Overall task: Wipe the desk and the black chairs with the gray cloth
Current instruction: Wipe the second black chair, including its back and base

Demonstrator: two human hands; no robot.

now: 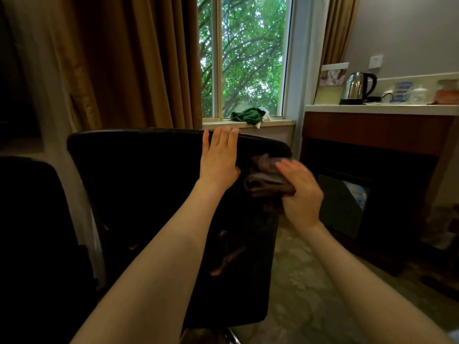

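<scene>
A black chair point(139, 184) stands right in front of me with its backrest turned toward me. My left hand point(218, 157) lies flat on the upper part of the backrest, fingertips hooked over its top edge. My right hand point(300, 192) presses the folded gray cloth point(263, 180) against the backrest's upper right corner; the hand is blurred. A second black chair point(32, 232) fills the lower left. The desk point(372, 111) with a white top stands at the right.
A kettle point(357, 88), cups and small packets sit on the desk top. A green cloth point(246, 115) lies on the window sill behind the chair. Brown curtains hang at the left. A dark cabinet front is under the desk; patterned carpet lies at the lower right.
</scene>
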